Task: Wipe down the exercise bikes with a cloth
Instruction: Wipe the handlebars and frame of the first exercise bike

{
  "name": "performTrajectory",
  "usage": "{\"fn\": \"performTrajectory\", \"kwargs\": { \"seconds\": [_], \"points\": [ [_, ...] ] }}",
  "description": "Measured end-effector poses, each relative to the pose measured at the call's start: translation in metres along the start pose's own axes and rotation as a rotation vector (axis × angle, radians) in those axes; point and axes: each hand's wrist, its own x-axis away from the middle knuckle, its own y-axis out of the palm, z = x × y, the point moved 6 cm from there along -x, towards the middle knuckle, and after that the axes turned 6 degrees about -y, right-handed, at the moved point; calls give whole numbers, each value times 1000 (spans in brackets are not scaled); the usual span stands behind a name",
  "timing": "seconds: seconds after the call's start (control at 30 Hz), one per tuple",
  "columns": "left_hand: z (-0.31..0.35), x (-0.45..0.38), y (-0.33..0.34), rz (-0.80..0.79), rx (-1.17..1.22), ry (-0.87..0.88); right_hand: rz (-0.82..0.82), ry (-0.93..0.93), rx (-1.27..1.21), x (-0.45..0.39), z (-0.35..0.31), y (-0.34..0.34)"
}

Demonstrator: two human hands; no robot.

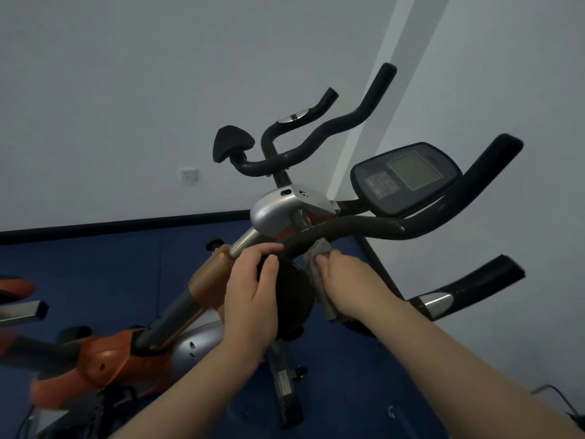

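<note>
Crumpled grey cloth [316, 274] pinched in right hand [348, 286] against scuffed black handlebar [364, 228]; left hand [253, 296] curled around bar end.

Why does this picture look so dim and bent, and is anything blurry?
Head view: dull, even light with no hard shadows; the wide lens tilts and curves the wall; the orange bike at the left edge is smeared; the console screen shows no glare.

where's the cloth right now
In the head view the grey cloth sits just right of centre, held in the right hand and pressed against the underside of the black handlebar, beside the left hand.
</note>
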Motion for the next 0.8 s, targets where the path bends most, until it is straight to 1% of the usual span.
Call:
{"fn": "performTrajectory", "kwargs": {
  "seconds": [0.03,0.07,0.13,0.17,0.23,0.27,0.3,0.33,0.37,0.4,0.47,0.5,0.53,0.57,0.6,0.63,0.67,0.7,0.73,0.77,0.8],
  "points": [
    [0,0,0,5,7,-2,32,14,4,2,0,2],
    [1,1,0,10,15,-4,67,2,68,10,-1,5],
    [1,0,0,17,37,-13,117,-74,317,38,-5,7],
    [1,0,0,17,45,-19,141,-137,418,54,-7,5],
    [0,0,-1,27,47,-21,137,-318,572,82,-4,-5],
    [0,0,-2,37,50,-24,169,-387,566,93,0,-11],
    [-1,1,-3,50,60,-31,205,-423,527,99,3,-17],
    [-2,2,-4,66,76,-38,205,-420,491,101,7,-19],
    [-3,3,-5,80,94,-46,201,-397,452,98,10,-21],
    [-4,5,-7,87,114,-56,205,-335,347,91,10,-27],
    [-9,8,-9,79,166,-85,290,-190,48,73,9,-40],
    [-10,11,-10,63,180,-97,320,-150,-140,62,7,-43],
    [-12,13,-10,39,188,-103,307,-130,-301,50,-1,-43],
    [-14,15,-10,14,205,-109,261,-132,-407,39,-14,-39],
    [-15,18,-10,-9,240,-116,195,-143,-450,31,-31,-33],
    [-16,21,-10,-24,272,-120,151,-159,-418,25,-47,-25],
    [-17,24,-11,-34,288,-118,152,-180,-322,26,-58,-18],
    [-19,25,-13,-43,284,-113,194,-185,-217,31,-62,-15],
    [-20,26,-14,-50,269,-113,249,-173,-169,40,-59,-14],
    [-23,27,-17,-54,253,-118,273,-153,-202,54,-51,-12],
    [-24,27,-19,-60,243,-117,256,-123,-253,68,-42,-7]
  ]
}}
